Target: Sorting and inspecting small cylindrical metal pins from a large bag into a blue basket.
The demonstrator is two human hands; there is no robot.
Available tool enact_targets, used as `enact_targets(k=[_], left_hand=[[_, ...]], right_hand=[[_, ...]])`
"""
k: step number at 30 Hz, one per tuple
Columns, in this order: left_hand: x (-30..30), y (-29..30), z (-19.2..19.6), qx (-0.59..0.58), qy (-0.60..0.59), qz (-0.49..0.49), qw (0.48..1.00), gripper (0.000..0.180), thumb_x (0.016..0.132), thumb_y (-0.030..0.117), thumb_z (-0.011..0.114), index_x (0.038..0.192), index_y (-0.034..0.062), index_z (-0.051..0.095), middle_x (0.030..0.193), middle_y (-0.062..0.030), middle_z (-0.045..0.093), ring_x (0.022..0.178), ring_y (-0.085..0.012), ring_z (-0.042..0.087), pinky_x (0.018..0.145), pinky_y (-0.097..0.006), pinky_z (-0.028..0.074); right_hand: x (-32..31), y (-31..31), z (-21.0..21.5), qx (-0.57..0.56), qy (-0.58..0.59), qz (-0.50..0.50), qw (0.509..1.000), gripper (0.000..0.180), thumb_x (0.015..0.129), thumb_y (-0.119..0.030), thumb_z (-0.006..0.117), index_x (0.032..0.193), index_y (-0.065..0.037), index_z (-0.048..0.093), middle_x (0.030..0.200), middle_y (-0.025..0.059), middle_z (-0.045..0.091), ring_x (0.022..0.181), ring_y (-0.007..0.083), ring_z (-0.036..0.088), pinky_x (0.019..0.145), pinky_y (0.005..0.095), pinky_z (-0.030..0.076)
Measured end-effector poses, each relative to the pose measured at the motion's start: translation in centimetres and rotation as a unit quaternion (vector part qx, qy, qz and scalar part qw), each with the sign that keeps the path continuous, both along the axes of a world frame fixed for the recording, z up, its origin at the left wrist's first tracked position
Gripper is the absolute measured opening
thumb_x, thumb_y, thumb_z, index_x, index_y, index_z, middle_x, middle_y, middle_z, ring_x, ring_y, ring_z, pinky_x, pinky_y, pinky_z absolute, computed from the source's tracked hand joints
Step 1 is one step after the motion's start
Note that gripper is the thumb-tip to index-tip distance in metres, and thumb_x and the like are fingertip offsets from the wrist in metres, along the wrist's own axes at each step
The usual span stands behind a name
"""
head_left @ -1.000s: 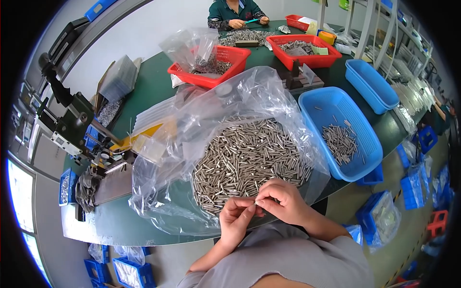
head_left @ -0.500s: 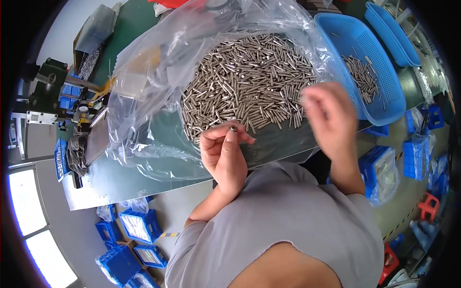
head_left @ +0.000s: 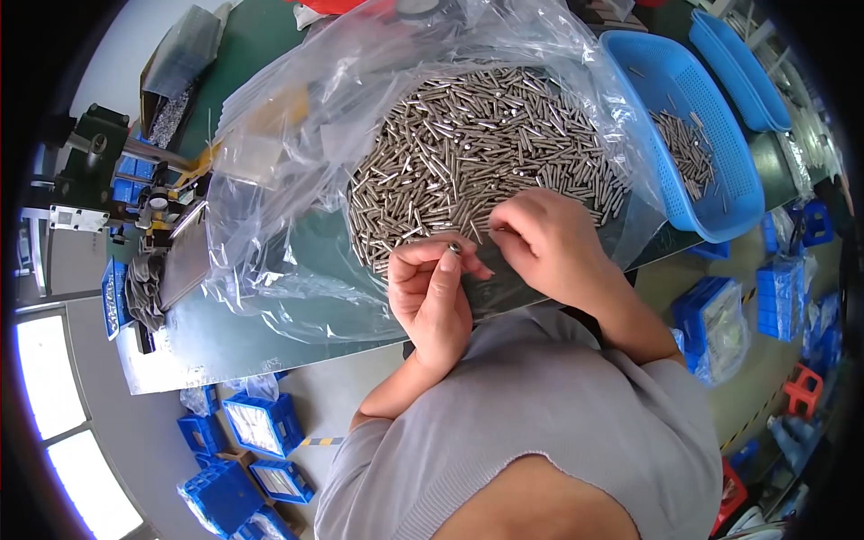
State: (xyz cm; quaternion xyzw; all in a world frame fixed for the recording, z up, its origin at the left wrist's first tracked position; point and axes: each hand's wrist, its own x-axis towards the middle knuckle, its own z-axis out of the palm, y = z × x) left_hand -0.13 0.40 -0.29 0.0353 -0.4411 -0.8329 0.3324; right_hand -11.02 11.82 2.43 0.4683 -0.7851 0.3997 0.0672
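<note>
A big heap of slim metal pins (head_left: 477, 144) lies on a clear plastic bag (head_left: 297, 243) spread over the green table. At the heap's near edge my left hand (head_left: 430, 292) pinches a small metal pin (head_left: 454, 248), seen nearly end-on between thumb and forefinger. Just right of it, my right hand (head_left: 549, 243) is closed with curled fingers, low over the near edge of the pins. Its fingertips point toward the left hand; whatever they grip is too small or hidden to make out. A gap separates the two hands.
A blue perforated basket (head_left: 619, 54) at the right holds a smaller lot of pins (head_left: 688, 153). A second blue basket (head_left: 733, 67) stands beyond it. At the left is a dark bench machine (head_left: 94, 162). Blue crates (head_left: 256, 423) stand on the floor.
My right hand has come left from beside the basket to the near edge of the heap, next to my left hand. The left hand keeps its pinch, shifted slightly right.
</note>
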Motion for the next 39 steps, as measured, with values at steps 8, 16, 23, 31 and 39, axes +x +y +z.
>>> enact_targets(k=[8,16,23,31,39], left_hand=[[-0.2,0.0,0.2,-0.012,-0.027,-0.103,0.994,0.006,0.093,-0.002,0.051,0.099,-0.0012,0.050,0.099,-0.0162,0.061,0.077,-0.0170,0.061,0.070,-0.032,0.055],[0.2,-0.1,-0.1,-0.012,-0.029,-0.115,0.993,0.007,0.092,-0.003,0.051,0.099,-0.0022,0.050,0.101,-0.0166,0.061,0.080,-0.0188,0.063,0.071,-0.033,0.056],[0.5,0.1,0.1,-0.036,-0.048,-0.121,0.991,0.008,0.092,-0.004,0.051,0.099,-0.0031,0.051,0.101,-0.0164,0.062,0.080,-0.0192,0.064,0.072,-0.033,0.056],[-0.1,0.1,-0.3,-0.038,-0.010,-0.071,0.997,0.007,0.093,-0.002,0.051,0.099,-0.0013,0.050,0.099,-0.0190,0.061,0.077,-0.0175,0.061,0.069,-0.034,0.056],[-1.1,0.3,-0.1,-0.010,-0.044,-0.010,0.999,0.005,0.093,0.003,0.054,0.096,-0.0007,0.053,0.093,-0.0183,0.061,0.070,-0.0173,0.060,0.064,-0.033,0.054]], right_hand=[[0.2,1.7,0.7,-0.201,-0.420,0.104,0.879,0.009,0.083,0.000,0.063,0.091,-0.001,0.061,0.080,0.0009,0.062,0.070,0.0044,0.056,0.061,0.0203,0.045],[0.7,1.3,0.8,-0.147,-0.278,0.110,0.943,0.009,0.082,0.001,0.066,0.090,-0.002,0.066,0.086,0.0053,0.063,0.073,0.0114,0.060,0.062,0.0237,0.047],[0.9,1.5,0.2,-0.152,-0.087,0.084,0.981,0.012,0.077,-0.001,0.070,0.089,-0.003,0.068,0.085,0.0063,0.063,0.074,0.0182,0.059,0.062,0.0285,0.048],[-1.6,5.4,2.6,-0.266,-0.037,-0.136,0.954,0.012,0.078,0.004,0.068,0.088,-0.001,0.063,0.089,0.0065,0.062,0.071,0.0099,0.055,0.059,0.0210,0.042],[-2.8,7.4,3.7,-0.092,0.114,-0.246,0.958,0.018,0.075,-0.001,0.069,0.092,-0.004,0.064,0.088,0.0099,0.062,0.078,0.0271,0.060,0.069,0.0339,0.048]])
